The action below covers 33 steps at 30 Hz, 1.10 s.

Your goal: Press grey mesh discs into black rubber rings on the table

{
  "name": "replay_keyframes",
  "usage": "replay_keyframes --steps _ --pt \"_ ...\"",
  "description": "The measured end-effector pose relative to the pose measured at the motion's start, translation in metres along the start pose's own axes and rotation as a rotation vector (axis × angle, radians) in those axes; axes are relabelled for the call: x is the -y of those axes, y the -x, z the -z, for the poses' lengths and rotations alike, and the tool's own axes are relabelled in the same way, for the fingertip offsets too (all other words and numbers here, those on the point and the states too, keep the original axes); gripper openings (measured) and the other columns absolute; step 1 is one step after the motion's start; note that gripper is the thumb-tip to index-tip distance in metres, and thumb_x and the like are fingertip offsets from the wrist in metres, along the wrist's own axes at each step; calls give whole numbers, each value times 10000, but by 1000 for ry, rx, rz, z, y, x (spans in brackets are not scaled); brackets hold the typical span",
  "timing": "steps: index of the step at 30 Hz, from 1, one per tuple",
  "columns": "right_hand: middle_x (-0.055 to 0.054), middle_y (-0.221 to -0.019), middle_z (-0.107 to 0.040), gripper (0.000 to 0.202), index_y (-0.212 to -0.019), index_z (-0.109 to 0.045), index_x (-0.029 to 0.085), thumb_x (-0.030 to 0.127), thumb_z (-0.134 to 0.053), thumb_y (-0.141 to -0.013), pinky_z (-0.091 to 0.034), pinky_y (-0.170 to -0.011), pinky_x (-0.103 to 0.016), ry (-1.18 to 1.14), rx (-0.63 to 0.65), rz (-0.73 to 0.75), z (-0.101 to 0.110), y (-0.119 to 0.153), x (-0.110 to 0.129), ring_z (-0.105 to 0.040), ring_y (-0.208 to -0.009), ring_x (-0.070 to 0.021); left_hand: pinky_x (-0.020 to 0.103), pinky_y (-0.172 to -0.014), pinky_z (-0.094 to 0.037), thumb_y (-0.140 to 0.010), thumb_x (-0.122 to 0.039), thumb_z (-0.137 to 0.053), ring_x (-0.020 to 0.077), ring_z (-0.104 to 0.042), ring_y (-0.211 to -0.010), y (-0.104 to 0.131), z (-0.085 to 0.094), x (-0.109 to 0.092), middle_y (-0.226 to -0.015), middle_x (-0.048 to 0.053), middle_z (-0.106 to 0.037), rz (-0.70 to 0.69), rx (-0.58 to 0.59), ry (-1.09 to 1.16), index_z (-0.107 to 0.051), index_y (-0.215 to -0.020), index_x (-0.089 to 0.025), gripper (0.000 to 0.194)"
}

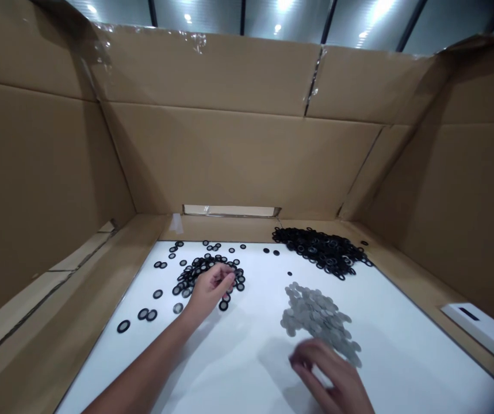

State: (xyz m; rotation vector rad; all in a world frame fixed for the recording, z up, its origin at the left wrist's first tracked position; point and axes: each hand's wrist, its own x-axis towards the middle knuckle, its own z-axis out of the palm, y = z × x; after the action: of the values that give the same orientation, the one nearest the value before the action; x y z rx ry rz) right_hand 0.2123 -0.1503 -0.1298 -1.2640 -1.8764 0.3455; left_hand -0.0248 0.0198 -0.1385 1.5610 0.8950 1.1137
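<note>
My left hand (213, 287) is over a pile of black rings with grey discs in them (197, 267). Its fingers are curled together against the thumb, and anything between them is hidden. My right hand (333, 376) is at the near edge of a heap of loose grey discs (316, 313). Thumb and forefinger meet in a pinch, slightly blurred, so I cannot make out what they hold. At the back right lies a large heap of black rings (322, 250).
The white board (238, 356) lies inside a cardboard box with tall walls (229, 155). Single ringed discs (123, 326) are scattered on the left. A white object with a dark slot (483, 330) sits by the right wall. A slot (232, 211) cuts the back wall.
</note>
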Motion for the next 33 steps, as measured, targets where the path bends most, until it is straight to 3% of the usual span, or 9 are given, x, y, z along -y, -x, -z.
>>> replay_keyframes --steps 5,9,14,21,27,33 --pt "-57 -845 -699 161 -853 -693 206 315 -602 -928 -529 -676 -299 -293 -79 -153 -41 -111 11 -648 -770 -198 205 -528 -445 -865 -479 -656 107 -520 -587 3 3 -2 -698 -11 -569 21 -40 93 -632 -866 -155 326" --pt "-57 -839 -684 221 -892 -685 179 398 -652 -886 -508 -597 -275 -495 -123 -234 -73 -155 0 -625 -745 -191 236 -574 -504 -874 -498 -645 116 -579 -592 -2 5 -2 -728 -1 -606 48 -89 196 -605 -878 -156 345" --pt "-51 -809 -643 301 -847 -631 172 467 -624 -905 -493 -570 -269 -564 -111 -245 -91 -151 -15 -591 -717 -185 269 -599 -566 -836 -501 -698 166 -642 -725 -3 3 -4 -775 14 -602 76 -120 304 -612 -844 -155 356" --pt "-44 -862 -575 259 -915 -610 199 453 -570 -943 -442 -509 -240 -570 -110 -239 -100 -140 -17 -572 -759 -190 294 -632 -599 -810 -480 -748 183 -678 -735 0 0 -5 -784 38 -658 117 -101 365 -648 -848 -147 350" --pt "-48 -902 -572 169 -890 -607 209 371 -593 -936 -490 -606 -270 -459 -189 -178 -104 -137 -16 -589 -829 -205 314 -662 -609 -773 -527 -772 187 -695 -709 -1 0 0 -808 69 -709 128 -89 378 -703 -927 -132 430" --pt "-58 -940 -601 131 -925 -686 216 307 -593 -942 -500 -651 -281 -387 -231 -113 -101 -132 -12 -615 -845 -202 305 -660 -597 -755 -506 -797 227 -702 -805 4 -2 -3 -888 113 -730 120 -30 385 -749 -965 -112 448"
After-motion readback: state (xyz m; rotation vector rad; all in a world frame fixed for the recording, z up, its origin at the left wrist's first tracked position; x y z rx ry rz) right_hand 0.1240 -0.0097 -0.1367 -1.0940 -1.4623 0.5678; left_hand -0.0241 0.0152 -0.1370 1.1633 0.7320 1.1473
